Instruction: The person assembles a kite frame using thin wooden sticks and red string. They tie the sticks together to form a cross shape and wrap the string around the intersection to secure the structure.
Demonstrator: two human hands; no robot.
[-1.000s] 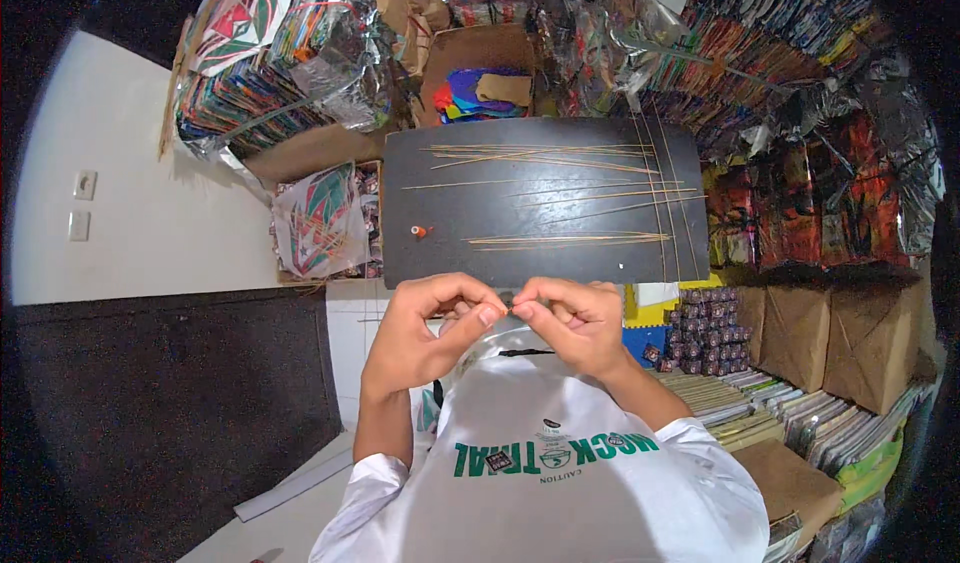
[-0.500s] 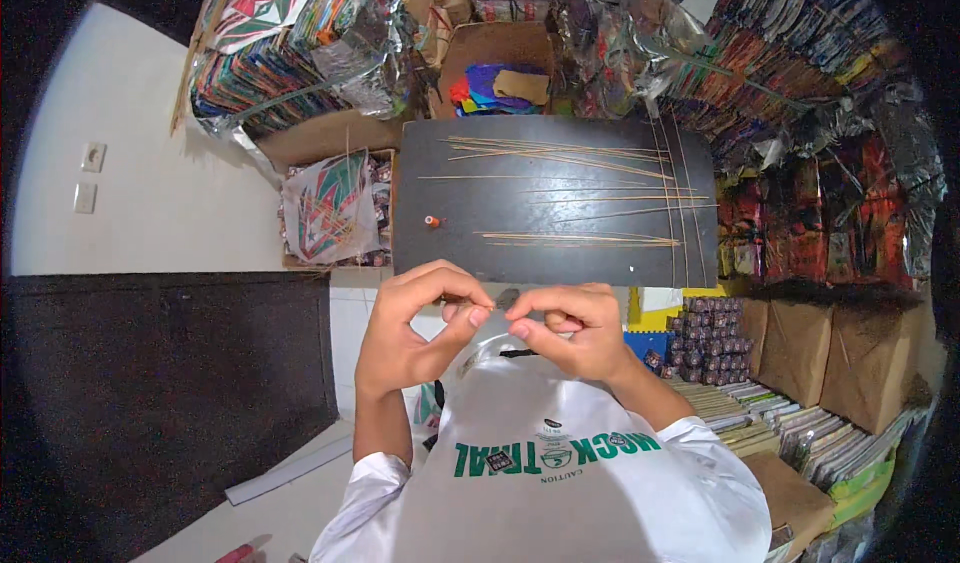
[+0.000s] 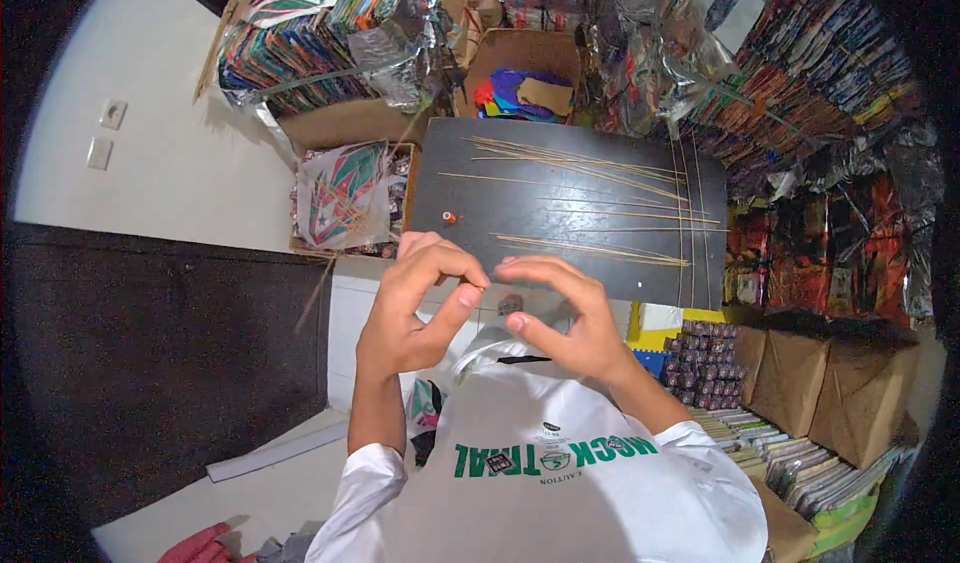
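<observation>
My left hand (image 3: 420, 303) is raised in front of my chest, thumb and index fingertips pinched together. Whatever is between them is too small to make out. Close by on its right, my right hand (image 3: 570, 313) has thumb and fingers apart, with nothing visible in them. Beyond both hands, several thin bamboo sticks (image 3: 590, 165) lie lengthwise on a dark table (image 3: 470, 208), with others crossing them at the right end. An orange-and-white thread spool (image 3: 449, 218) stands near the table's left edge.
Left of the table, a cardboard box (image 3: 407, 178) holds a patterned white, green and red sheet (image 3: 345, 198). Behind it sits a box with coloured pieces (image 3: 520, 93). Wrapped stacks (image 3: 330, 53) line the back. Small dark packs (image 3: 705, 363) are piled at the right.
My right hand's thumb and index finger have spread from a near pinch. The left hand keeps its pinch. The view has shifted slightly, and a thin stick shows left of my left hand.
</observation>
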